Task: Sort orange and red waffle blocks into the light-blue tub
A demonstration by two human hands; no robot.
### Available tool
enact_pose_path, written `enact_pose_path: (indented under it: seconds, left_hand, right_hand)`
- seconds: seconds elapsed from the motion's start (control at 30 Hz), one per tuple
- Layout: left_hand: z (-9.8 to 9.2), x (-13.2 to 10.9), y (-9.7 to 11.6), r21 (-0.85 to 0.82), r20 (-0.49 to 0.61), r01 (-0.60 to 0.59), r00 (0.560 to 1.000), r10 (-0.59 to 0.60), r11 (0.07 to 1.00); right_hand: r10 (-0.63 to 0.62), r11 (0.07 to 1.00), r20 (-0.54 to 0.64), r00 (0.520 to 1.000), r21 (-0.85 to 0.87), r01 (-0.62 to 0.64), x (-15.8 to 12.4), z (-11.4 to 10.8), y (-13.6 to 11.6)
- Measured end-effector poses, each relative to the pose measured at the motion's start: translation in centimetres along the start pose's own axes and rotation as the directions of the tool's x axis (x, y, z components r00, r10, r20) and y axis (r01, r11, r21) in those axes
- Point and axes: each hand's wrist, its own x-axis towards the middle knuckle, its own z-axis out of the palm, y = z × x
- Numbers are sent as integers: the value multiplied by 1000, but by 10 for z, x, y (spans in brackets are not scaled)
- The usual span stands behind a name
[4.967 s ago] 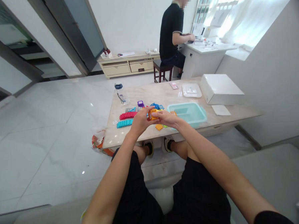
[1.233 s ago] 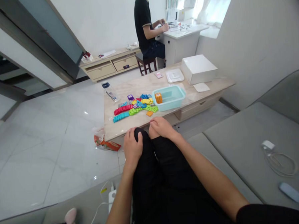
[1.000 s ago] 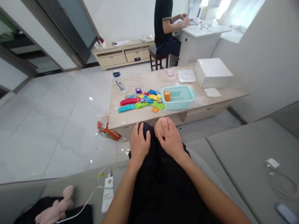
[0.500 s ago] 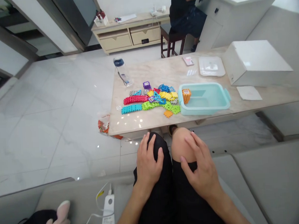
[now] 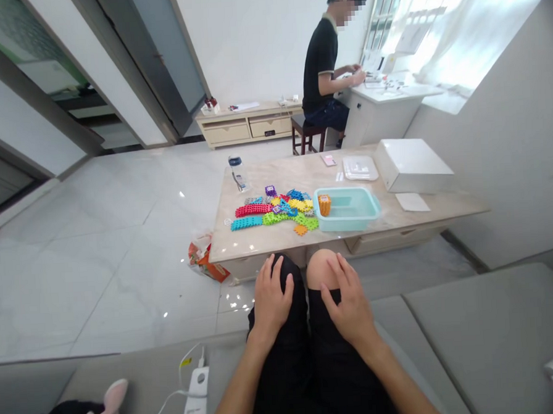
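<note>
In the head view, the hands have come away from the toy pieces: five seconds ago both met around something orange over the pile, and now neither holds anything. The left hand [image 5: 270, 294] lies on the left knee [image 5: 294, 268], its fingers loosely spread; the right hand [image 5: 351, 305] rests by the right knee [image 5: 321, 267], fingers apart and thumb held off to the side. Nothing is pinched in either. I read that as handling at rest, with the pieces left where they lie

The orange block [image 5: 324, 205] stands inside the pale green tub [image 5: 351, 224], near its left end, and the tub sits about midway along the near edge of the low table [image 5: 260, 248]. Between the tub and the table's left edge lie the red strip [image 5: 253, 209], the turquoise strip [image 5: 246, 223], the green strip [image 5: 277, 218] and the yellow pieces [image 5: 299, 204]. The purple block [image 5: 271, 190] is behind them, towards the far edge; a flat orange piece [image 5: 300, 230] is nearest the near edge. The bottle [image 5: 239, 174] marks the far left corner

Against half a second ago, the camera looks higher, so the seated person [image 5: 319, 62] beyond the far edge shows down to the lap again. The hands keep to the knees, and the block and tub look unmoved
</note>
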Motion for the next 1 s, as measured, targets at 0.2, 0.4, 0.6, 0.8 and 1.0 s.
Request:
enact_pose_path:
  seconds: [0.2,0.4,0.6,0.8,1.0]
  left_hand:
    - [0,1,-8,-2,-25,27,999,-27,1000]
    - [-9,2,-20,-36,-19,60,998,-61,998]
    - [-14,4,-25,-57,-33,63,997,-65,996]
    - [-12,6,-23,-59,-23,60,998,-61,996]
    - [-14,6,-23,-70,-25,74,997,-76,995]
  right_hand:
    - [24,999,-17,1000,46,-23,4,16,25]
    - [13,999,-9,1000,51,-12,9,25,21]
    - [19,999,8,1000,50,-20,11,28,19]
    - [31,998,2,1000,57,-31,10,25,24]
    - [30,996,-3,1000,78,-29,10,21,24]
